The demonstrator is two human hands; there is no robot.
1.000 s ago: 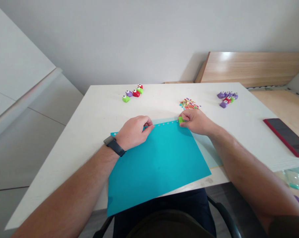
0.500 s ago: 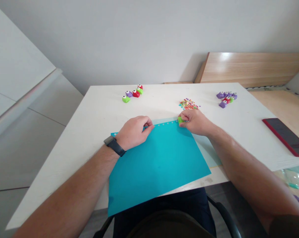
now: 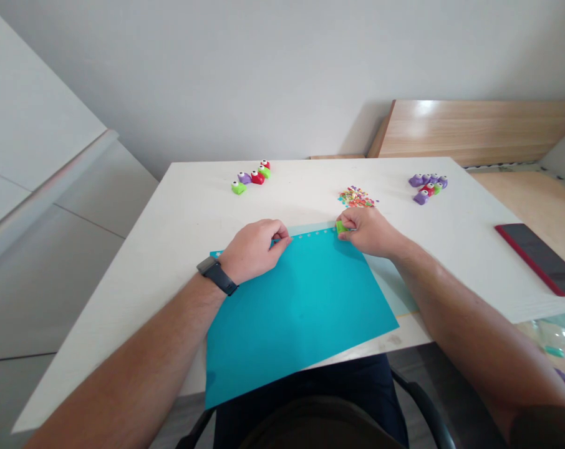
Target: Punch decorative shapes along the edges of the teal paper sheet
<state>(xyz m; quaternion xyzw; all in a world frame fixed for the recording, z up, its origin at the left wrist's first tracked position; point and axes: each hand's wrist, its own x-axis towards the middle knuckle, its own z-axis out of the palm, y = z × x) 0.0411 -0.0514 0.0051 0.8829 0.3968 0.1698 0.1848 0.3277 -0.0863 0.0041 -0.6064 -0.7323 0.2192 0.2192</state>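
A sheet of teal paper lies on the white table, its near edge reaching past the table's front. Small punched holes run along its far edge. My left hand, with a dark watch on the wrist, pinches that far edge left of the middle. Near the sheet's far right corner, my right hand is closed around a small green craft punch, which sits on the paper's edge. The fingers hide part of the punch.
A heap of colourful paper bits lies beyond my right hand. Several eyed craft punches stand at the back left, and another group at the back right. A phone with a red edge rests on the white table at right.
Hardly anything differs. Both hands keep their places on the paper, and the view has shifted very slightly.
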